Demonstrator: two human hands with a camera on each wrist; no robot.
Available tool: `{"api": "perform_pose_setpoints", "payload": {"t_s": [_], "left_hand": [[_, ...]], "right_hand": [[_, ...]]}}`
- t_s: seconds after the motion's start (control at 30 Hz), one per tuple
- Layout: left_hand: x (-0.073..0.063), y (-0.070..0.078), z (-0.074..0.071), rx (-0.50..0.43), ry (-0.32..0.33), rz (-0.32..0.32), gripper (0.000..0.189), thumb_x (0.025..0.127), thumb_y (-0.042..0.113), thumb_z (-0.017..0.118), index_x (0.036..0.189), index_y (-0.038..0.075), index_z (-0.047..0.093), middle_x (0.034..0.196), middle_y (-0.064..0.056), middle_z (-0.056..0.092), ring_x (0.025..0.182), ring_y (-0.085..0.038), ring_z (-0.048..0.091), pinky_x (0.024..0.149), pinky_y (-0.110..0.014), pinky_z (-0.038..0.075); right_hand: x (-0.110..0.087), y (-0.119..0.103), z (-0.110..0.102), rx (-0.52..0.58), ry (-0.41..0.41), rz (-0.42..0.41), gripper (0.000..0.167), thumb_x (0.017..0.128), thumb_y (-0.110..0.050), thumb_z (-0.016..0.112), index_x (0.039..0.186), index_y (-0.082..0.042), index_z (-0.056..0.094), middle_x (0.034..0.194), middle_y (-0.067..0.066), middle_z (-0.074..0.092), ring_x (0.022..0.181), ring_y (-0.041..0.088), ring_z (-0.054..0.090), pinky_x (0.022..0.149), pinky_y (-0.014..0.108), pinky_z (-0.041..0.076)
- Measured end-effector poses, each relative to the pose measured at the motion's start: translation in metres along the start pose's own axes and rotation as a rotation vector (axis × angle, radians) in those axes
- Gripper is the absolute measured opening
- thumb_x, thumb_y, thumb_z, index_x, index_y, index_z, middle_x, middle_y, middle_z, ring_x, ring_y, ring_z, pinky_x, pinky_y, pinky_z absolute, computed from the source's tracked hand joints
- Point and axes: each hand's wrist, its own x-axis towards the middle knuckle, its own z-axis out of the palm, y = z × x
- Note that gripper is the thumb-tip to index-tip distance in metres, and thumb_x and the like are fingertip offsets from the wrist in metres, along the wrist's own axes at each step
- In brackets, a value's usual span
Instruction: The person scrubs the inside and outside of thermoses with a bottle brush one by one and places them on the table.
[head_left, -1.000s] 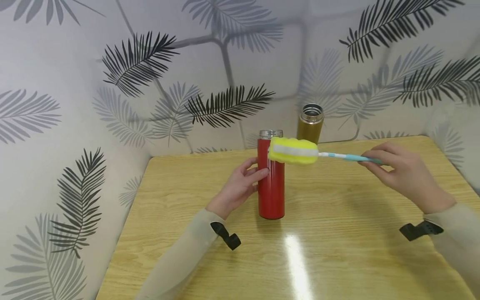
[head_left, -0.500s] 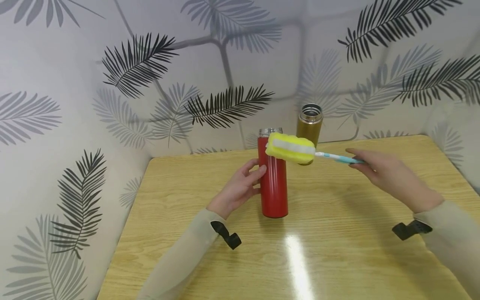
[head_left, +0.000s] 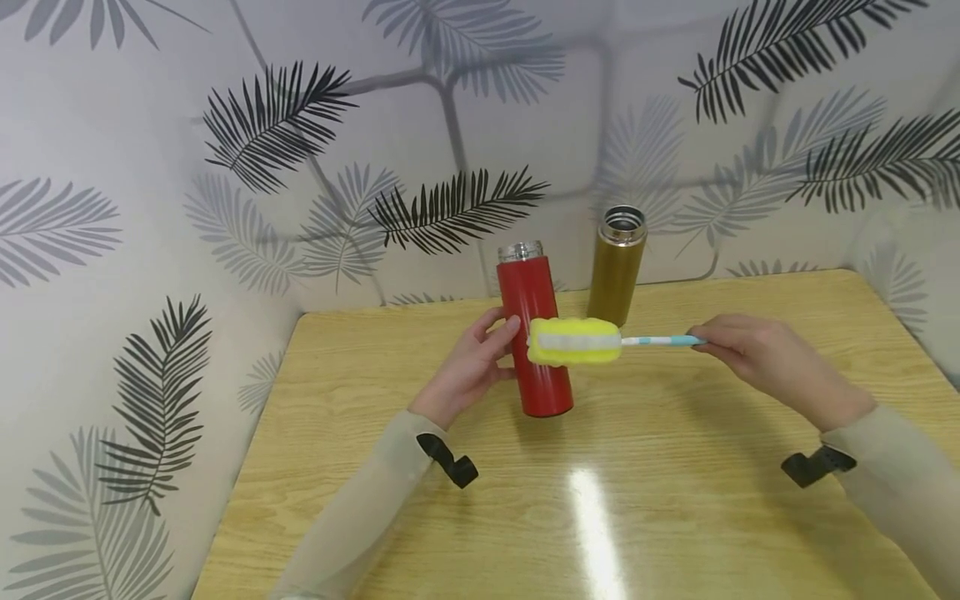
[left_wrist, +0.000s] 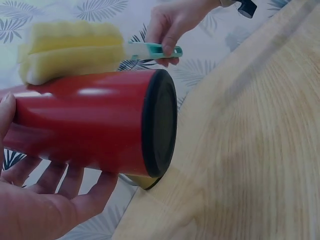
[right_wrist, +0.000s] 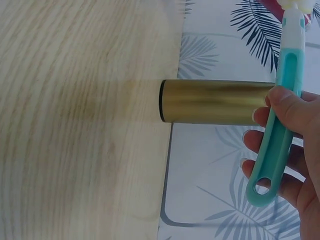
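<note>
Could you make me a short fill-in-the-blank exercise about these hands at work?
In the head view, the left hand holds the red flask, its top leaning toward the picture's ____ side.
The right hand grips the bottle brush by its ____.
The brush's sponge head is mainly ____.
In the head view, the gold flask stands to the red flask's ____.

Missing words: left; handle; yellow; right.

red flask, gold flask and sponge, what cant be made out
Inside the red flask: head view, its silver neck hides it; left wrist view, the left edge cuts off its mouth.
Inside the gold flask: head view, too small and dark; right wrist view, brush handle and right hand cover its top.
Whether the sponge touches the red flask: head view, the sponge covers that spot.
</note>
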Motion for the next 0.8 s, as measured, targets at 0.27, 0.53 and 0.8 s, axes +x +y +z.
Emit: {"api": "perform_pose_setpoints", "payload": {"t_s": [0.27, 0.53, 0.8], "left_hand": [[0.002, 0.006, -0.003, -0.044, 0.034, 0.07, 0.042, 0.11, 0.027, 0.054, 0.149, 0.016, 0.044, 0.13, -0.013, 0.066, 0.11, -0.023, 0.066, 0.083, -0.047, 0.057], [0.001, 0.003, 0.0, -0.026, -0.013, 0.037, 0.037, 0.111, 0.026, 0.051, 0.147, 0.016, 0.047, 0.126, -0.008, 0.065, 0.106, -0.021, 0.064, 0.083, -0.042, 0.057], [0.0, -0.006, 0.002, -0.03, -0.156, 0.021, 0.055, 0.105, 0.033, 0.06, 0.152, 0.014, 0.039, 0.13, -0.008, 0.061, 0.114, -0.022, 0.061, 0.089, -0.043, 0.055]], "right_hand": [[-0.008, 0.001, 0.004, -0.025, -0.022, -0.06, 0.065, 0.11, -0.051, 0.031, 0.104, -0.007, 0.079, 0.097, 0.001, 0.075, 0.083, 0.021, 0.072, 0.069, 0.038, 0.058], [-0.002, 0.006, 0.0, -0.053, 0.059, -0.029, 0.065, 0.11, -0.05, 0.034, 0.106, -0.003, 0.078, 0.095, 0.004, 0.074, 0.082, 0.024, 0.071, 0.068, 0.039, 0.056], [0.018, 0.007, -0.012, -0.097, 0.147, 0.029, 0.067, 0.11, -0.052, 0.037, 0.104, 0.001, 0.077, 0.09, 0.011, 0.075, 0.078, 0.028, 0.071, 0.069, 0.042, 0.055]]}}
